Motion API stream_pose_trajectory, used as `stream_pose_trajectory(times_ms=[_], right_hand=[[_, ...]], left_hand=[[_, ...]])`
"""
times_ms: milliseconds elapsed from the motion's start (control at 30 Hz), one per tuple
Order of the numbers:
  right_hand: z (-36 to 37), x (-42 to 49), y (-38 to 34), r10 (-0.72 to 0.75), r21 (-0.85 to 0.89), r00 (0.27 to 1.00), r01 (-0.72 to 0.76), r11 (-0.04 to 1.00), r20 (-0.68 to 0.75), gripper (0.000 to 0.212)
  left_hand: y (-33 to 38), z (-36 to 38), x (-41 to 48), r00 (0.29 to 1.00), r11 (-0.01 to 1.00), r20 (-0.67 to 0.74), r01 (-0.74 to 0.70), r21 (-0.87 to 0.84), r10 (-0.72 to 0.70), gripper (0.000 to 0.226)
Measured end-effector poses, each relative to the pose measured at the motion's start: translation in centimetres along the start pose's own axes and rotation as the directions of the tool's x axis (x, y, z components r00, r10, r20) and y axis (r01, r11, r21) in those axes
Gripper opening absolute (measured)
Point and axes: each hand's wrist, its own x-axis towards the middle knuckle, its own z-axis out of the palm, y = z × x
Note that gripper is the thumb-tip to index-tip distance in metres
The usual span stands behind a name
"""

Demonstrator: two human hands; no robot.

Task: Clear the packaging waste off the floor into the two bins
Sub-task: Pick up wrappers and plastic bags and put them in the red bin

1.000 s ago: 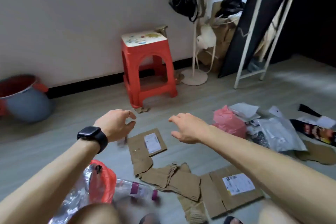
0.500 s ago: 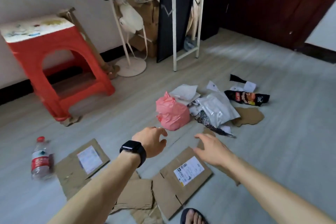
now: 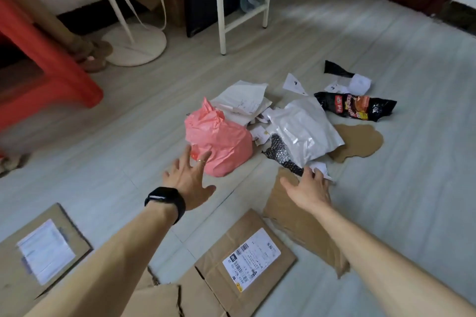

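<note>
Fingers (image 3: 191, 156) on the left hand (image 3: 189, 183) are spread wide and straight, holding nothing, their tips reaching over the near side of a crumpled pink plastic bag (image 3: 221, 139); from where I stand I cannot tell whether they touch it. A black watch (image 3: 166, 201) sits on that wrist. The right hand (image 3: 309, 189) is stretched out flat over a torn brown cardboard piece (image 3: 291, 219), its fingers loose and gripping nothing, the tips right at the edge of some black bubble wrap (image 3: 282, 154) and small white paper scraps. All the packaging waste lies on the pale floor (image 3: 399, 201). A silvery white mailer bag (image 3: 306, 126) lies over the bubble wrap, just beside the pink bag, with creased white paper (image 3: 242, 99) behind them. Further right are a black snack wrapper (image 3: 355, 108) and a rounded cardboard scrap (image 3: 358, 141). Nearer the person, between the forearms, lies a flattened box with a printed label (image 3: 251, 260), and another labelled cardboard sheet (image 3: 38, 247) lies at the far left. A red stool (image 3: 46, 67) and a round white stand base (image 3: 136, 46) stand by the wall.
</note>
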Motion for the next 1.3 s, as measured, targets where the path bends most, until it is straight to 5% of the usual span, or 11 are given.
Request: stream_pose_trajectory(times_ms=[167, 267, 400, 567, 667, 833, 933, 1100, 1300], right_hand=[[1.4, 7.4, 0.1, 0.337, 0.122, 0.941, -0.338, 0.933, 0.031, 0.133], [2.3, 9.4, -1.0, 0.402, 0.112, 0.912, -0.409, 0.906, 0.078, 0.129], [4.5, 11.3, -2.8, 0.135, 0.014, 0.99, -0.135, 0.991, -0.038, 0.08], [6.7, 10.5, -4.7, -0.173, -0.06, 0.968, 0.164, 0.985, -0.18, 0.028], [7.0, 9.9, -5.0, -0.239, -0.074, 0.955, 0.229, 0.971, -0.174, 0.029], [5.6, 6.6, -6.2, -0.143, 0.065, 0.978, 0.155, 0.986, -0.155, 0.035], [5.7, 1.8, -7.6, -0.249, 0.153, 0.96, 0.267, 0.951, -0.13, 0.032], [5.2, -8.2, -10.9, -0.503, 0.119, 0.864, 0.503, 0.856, -0.039, 0.029], [1.7, -22.3, -19.9, -0.868, 0.064, 0.495, 0.868, 0.493, -0.042, 0.026]], left_hand=[[0.5, 0.3, 7.1, 0.994, 0.997, -0.106, 0.009, -0.08, -0.018, 0.112], [0.8, 0.7, 10.4, 0.995, 0.991, -0.104, -0.001, -0.135, -0.013, 0.113], [0.0, 2.7, 13.0, 0.998, 0.993, -0.068, -0.015, -0.118, 0.007, 0.094], [-0.6, 5.7, 9.7, 0.993, 0.978, -0.065, -0.104, -0.181, 0.094, 0.056], [-1.4, 5.7, 7.4, 0.988, 0.98, -0.099, -0.134, -0.15, 0.12, 0.035], [-5.1, 5.2, 3.1, 0.987, 0.975, -0.142, -0.103, -0.197, 0.075, 0.021], [-8.5, 4.1, -1.2, 0.985, 0.981, -0.172, -0.049, -0.186, 0.016, 0.018], [-14.3, -0.4, -11.0, 0.957, 0.985, -0.265, 0.078, -0.155, -0.117, 0.021], [-22.2, -10.0, -28.6, 0.808, 0.942, -0.486, 0.302, -0.145, -0.334, 0.02]])
